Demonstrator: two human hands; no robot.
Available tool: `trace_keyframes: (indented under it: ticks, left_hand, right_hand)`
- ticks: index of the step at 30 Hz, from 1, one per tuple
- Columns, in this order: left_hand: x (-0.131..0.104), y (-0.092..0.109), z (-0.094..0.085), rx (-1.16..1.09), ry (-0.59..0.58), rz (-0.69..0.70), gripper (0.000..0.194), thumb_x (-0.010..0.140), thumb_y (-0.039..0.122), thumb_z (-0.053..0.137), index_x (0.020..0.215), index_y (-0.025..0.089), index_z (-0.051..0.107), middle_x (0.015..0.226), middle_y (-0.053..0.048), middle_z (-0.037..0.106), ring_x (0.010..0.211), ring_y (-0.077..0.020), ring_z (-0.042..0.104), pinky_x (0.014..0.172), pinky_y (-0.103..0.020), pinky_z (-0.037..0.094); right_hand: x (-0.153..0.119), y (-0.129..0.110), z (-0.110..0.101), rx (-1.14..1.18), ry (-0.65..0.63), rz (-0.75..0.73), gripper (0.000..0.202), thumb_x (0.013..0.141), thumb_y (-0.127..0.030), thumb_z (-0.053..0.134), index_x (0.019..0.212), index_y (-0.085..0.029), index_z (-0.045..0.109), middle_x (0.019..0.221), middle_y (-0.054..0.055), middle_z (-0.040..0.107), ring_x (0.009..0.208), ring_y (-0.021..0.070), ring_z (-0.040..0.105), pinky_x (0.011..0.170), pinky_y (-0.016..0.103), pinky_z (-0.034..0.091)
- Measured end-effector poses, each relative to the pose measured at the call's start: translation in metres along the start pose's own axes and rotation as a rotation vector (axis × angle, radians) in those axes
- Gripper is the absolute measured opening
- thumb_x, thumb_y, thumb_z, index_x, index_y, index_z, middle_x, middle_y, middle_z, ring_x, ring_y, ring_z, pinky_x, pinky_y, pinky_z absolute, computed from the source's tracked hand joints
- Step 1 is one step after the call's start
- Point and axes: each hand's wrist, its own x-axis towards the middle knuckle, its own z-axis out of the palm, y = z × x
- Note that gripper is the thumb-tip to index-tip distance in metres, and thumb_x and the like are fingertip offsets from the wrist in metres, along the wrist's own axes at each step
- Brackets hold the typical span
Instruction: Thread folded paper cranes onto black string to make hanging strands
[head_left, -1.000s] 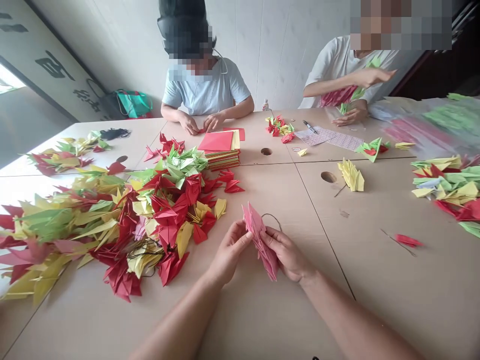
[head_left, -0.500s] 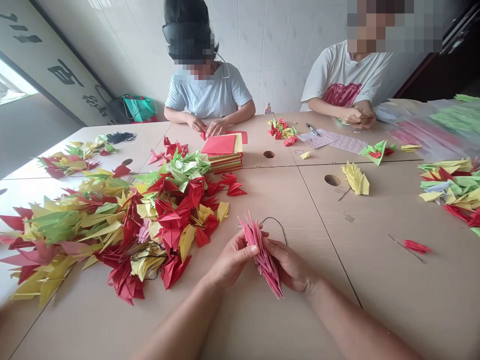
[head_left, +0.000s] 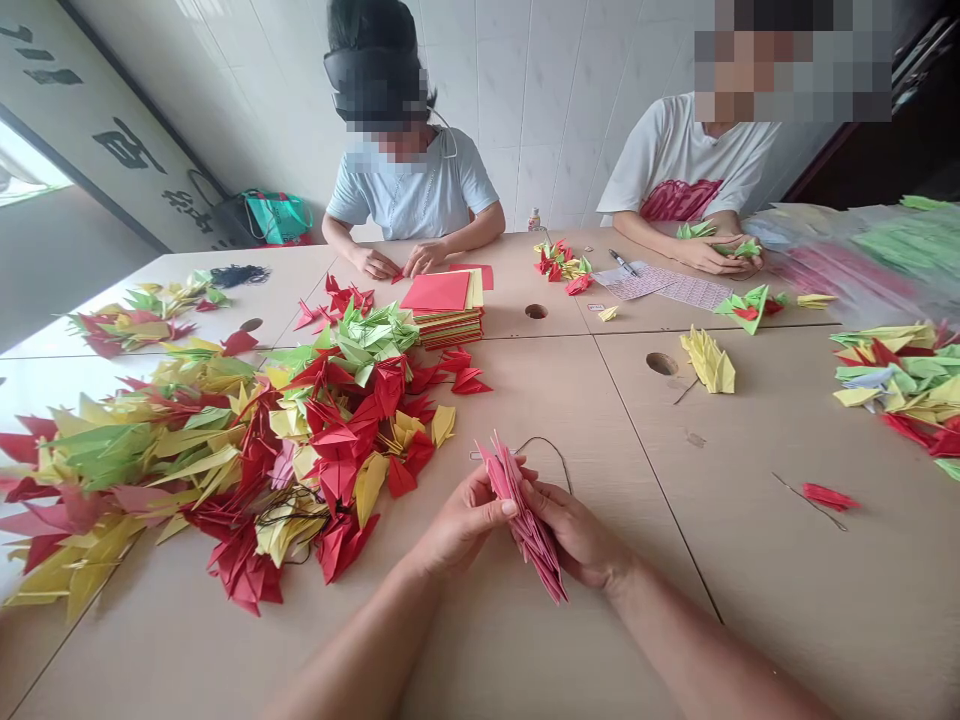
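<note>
Between my two hands is a bundle of pink folded-paper cranes, stacked flat against each other with thin points at the top. My left hand grips its left side, the thumb pressed on the front. On the other side my right hand closes round the edge, its fingers partly hidden behind the paper. A dark cord loops out behind the bundle onto the table, and a small wire clip lies just beyond my left fingers. Left of my hands spreads a large heap of red, yellow and green folded cranes.
A stack of coloured paper squares stands behind the heap. To the right lie a yellow crane bundle, a red tassel with a cord, and another crane pile. The table has round holes. Two people sit opposite, both handling paper.
My hands and the pink bundle stay almost in place. The person at the right now has green folded paper at the hands, where yellowish paper was before. The view has shifted slightly.
</note>
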Motion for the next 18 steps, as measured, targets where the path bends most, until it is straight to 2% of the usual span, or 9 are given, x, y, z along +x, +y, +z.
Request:
trace_keyframes:
  ticks: [5,11,15,18]
  left_hand:
    - [-0.001,0.0004,0.0019,-0.017,0.008,0.01,0.049,0.068,0.024,0.077,0.114,0.023,0.061,0.106,-0.007,0.065,0.089,-0.0188,0.057,0.078,-0.03,0.043]
    - [-0.0021,-0.0008,0.0012,-0.005,-0.009,0.038,0.052,0.068,0.024,0.078,0.116,0.024,0.06,0.111,-0.008,0.064,0.098,-0.0214,0.056,0.082,-0.031,0.042]
    - [-0.0025,0.0002,-0.001,-0.05,0.001,0.102,0.055,0.073,0.038,0.073,0.123,0.024,0.055,0.121,-0.009,0.061,0.11,-0.0247,0.053,0.088,-0.033,0.04]
    - [-0.0018,0.002,-0.0032,-0.119,0.028,0.144,0.05,0.08,0.045,0.064,0.124,0.024,0.055,0.122,-0.009,0.061,0.117,-0.0249,0.05,0.091,-0.034,0.04]
  right_hand:
    - [-0.0003,0.0003,-0.0009,-0.011,-0.036,-0.009,0.038,0.083,-0.052,0.059,0.069,-0.016,0.058,0.056,-0.003,0.053,0.047,0.0077,0.049,0.046,0.021,0.043]
    - [-0.0015,0.0011,-0.0021,-0.018,-0.001,-0.005,0.035,0.08,-0.052,0.062,0.077,-0.016,0.06,0.057,-0.004,0.053,0.048,0.0076,0.047,0.045,0.02,0.042]
    - [-0.0017,-0.0017,-0.0042,-0.091,-0.007,0.004,0.039,0.081,-0.053,0.06,0.074,-0.015,0.059,0.056,-0.003,0.053,0.047,0.0076,0.046,0.045,0.021,0.042]
    - [-0.0006,-0.0048,-0.0061,-0.156,-0.003,0.029,0.039,0.081,-0.054,0.06,0.076,-0.015,0.058,0.058,-0.003,0.053,0.048,0.0077,0.047,0.046,0.021,0.043]
